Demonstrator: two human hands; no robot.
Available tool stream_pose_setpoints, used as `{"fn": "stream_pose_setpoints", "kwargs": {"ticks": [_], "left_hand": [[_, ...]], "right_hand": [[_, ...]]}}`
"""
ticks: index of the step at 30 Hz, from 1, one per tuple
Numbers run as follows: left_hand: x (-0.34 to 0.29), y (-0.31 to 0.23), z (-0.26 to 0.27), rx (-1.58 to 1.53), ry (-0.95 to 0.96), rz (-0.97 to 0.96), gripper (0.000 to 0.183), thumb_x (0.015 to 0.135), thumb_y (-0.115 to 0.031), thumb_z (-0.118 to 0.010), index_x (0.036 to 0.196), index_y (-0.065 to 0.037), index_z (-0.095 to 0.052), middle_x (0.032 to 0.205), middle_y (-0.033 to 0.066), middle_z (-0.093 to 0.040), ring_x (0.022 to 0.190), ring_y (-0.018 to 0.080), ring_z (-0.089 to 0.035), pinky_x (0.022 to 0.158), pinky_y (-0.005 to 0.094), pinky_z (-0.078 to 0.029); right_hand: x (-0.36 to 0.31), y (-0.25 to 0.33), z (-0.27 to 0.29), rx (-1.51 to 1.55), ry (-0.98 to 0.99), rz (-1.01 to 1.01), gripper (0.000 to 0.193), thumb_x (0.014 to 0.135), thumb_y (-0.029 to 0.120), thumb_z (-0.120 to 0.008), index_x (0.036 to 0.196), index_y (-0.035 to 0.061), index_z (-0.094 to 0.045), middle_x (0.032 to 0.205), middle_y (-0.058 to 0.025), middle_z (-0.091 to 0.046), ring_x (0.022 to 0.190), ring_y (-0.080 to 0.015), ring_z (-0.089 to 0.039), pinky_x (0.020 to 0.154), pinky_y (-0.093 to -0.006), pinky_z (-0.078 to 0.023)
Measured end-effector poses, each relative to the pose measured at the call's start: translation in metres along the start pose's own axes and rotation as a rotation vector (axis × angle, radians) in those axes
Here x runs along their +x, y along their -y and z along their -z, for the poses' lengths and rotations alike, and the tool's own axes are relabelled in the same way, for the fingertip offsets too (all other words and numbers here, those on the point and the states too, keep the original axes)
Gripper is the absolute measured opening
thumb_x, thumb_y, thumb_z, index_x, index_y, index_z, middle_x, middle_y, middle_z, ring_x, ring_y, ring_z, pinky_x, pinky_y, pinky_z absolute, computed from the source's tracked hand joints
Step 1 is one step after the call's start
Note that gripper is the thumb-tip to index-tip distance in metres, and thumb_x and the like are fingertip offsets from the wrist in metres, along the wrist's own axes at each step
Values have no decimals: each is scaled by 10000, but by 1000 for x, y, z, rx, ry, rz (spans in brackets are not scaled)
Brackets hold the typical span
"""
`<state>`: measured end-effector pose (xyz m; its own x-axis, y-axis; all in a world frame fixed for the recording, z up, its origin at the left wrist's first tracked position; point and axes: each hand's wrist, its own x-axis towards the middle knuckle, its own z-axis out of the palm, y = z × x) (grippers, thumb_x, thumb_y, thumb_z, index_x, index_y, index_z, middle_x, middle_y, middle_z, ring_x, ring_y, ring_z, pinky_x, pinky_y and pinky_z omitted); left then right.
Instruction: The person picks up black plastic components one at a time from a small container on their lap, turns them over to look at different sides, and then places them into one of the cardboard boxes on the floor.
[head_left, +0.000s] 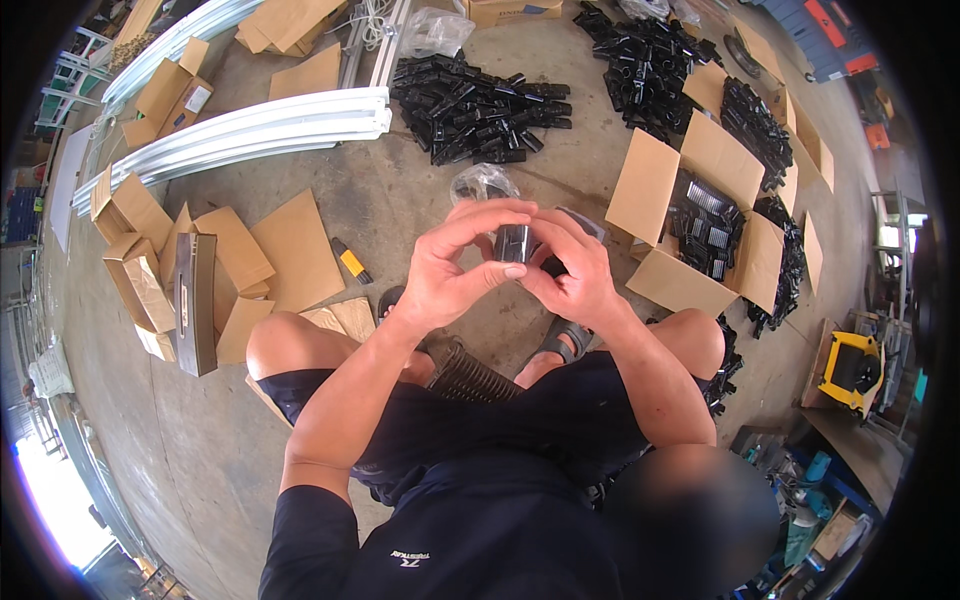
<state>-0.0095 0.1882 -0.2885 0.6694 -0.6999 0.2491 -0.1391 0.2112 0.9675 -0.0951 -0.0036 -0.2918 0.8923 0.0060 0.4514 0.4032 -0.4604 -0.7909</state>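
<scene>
In front of my body, a short glossy black plastic piece (512, 244) sits between both hands. My left hand (448, 262) has its thumb and fingers closed round the left side of it. From the other side, my right hand (572, 262) grips the same piece with bent fingers. Another dark part shows under the right fingers, but its shape is mostly hidden. Just beyond the hands lies a clear plastic bag (484, 180) on the floor.
Piles of black plastic parts (470, 105) lie ahead, with more at the right. An open cardboard box (650, 195) holds similar parts. White metal profiles (270, 125), flattened cardboard (300, 245) and a yellow-black tool (351, 262) are on the left. A yellow-framed object (850, 370) stands far right.
</scene>
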Motion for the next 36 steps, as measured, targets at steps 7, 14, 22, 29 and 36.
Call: {"fn": "stream_pose_setpoints", "kwargs": {"ticks": [7, 14, 22, 29, 36], "left_hand": [[0, 1, 0, -55, -8, -14, 468, 841, -34, -798, 1289, 2, -668, 1389, 195, -615, 1246, 263, -606, 994, 390, -512], [0, 0, 0, -63, -15, -16, 460, 840, -40, -804, 1280, 2, -677, 1389, 192, -614, 1257, 265, -602, 995, 394, -511], [1, 1, 1, -46, -13, -26, 464, 838, -45, -811, 1280, 2, -678, 1384, 189, -620, 1254, 263, -604, 994, 389, -511], [1, 1, 1, -22, -12, -28, 461, 835, -33, -807, 1277, 1, -679, 1379, 188, -624, 1238, 260, -614, 981, 380, -526], [2, 0, 1, -29, -10, -18, 458, 841, -20, -800, 1281, 6, -674, 1382, 193, -617, 1243, 265, -612, 1001, 394, -528]], "right_hand": [[-1, -3, 0, 14, -50, 54, 490, 789, 25, -823, 1246, -4, -649, 1222, -157, -667, 878, -247, -726, 647, -291, -617], [1, -4, 0, 13, -64, 77, 488, 786, 23, -826, 1240, -7, -650, 1216, -156, -669, 881, -248, -725, 638, -288, -615], [2, -2, 0, -4, -59, 69, 480, 784, 29, -831, 1228, -3, -654, 1207, -149, -671, 874, -244, -723, 628, -288, -609], [1, -4, -1, 8, -60, 52, 480, 784, 32, -835, 1227, -2, -655, 1206, -143, -672, 878, -239, -722, 628, -284, -609], [2, -5, -2, 6, -69, 61, 480, 778, 28, -839, 1221, -9, -656, 1192, -149, -675, 861, -238, -723, 623, -281, -608]]}}
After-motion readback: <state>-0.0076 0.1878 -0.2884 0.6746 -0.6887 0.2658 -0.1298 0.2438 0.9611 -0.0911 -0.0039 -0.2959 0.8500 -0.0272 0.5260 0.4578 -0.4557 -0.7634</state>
